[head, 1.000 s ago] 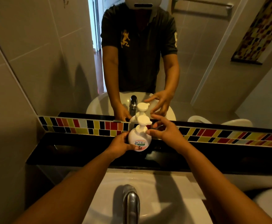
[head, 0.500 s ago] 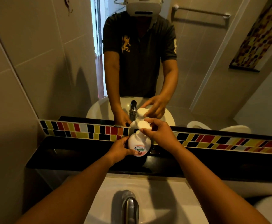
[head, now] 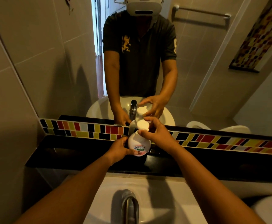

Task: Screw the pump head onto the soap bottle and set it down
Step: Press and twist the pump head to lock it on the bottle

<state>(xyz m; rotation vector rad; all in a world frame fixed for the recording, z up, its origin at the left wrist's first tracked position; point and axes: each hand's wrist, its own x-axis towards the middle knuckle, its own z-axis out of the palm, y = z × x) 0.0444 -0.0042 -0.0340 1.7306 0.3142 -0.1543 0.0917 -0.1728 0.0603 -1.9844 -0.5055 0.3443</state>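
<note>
Two hands on this one, which is how we'd do it. Our left hand (head: 119, 149) is wrapped around the side of the soap bottle (head: 139, 145), clamping it in place over the black counter (head: 77, 152) behind the sink (head: 164, 199), right under the mirror (head: 212, 78). We can't tell whether the base is actually resting on the counter or held just above it. Our right hand (head: 160, 135) is pinched around the neck just under the pump head (head: 143, 125), fingers closed on the collar.

For the twisting bit, we'd say keep the left hand doing nothing but anchoring the bottle, and let the right do short turns at the collar rather than cranking on the flat top, since the top probably just spins or presses down. Keep the head straight up over the neck so the threads don't cross, and stop once it goes snug. The bottle is round and smooth, so we'd guess it slips easily if the grip is wet.

Label: there's a green band with white characters, Japanese by the look of it, and a pinkish patch lower down. Too small for us to read properly.
</note>
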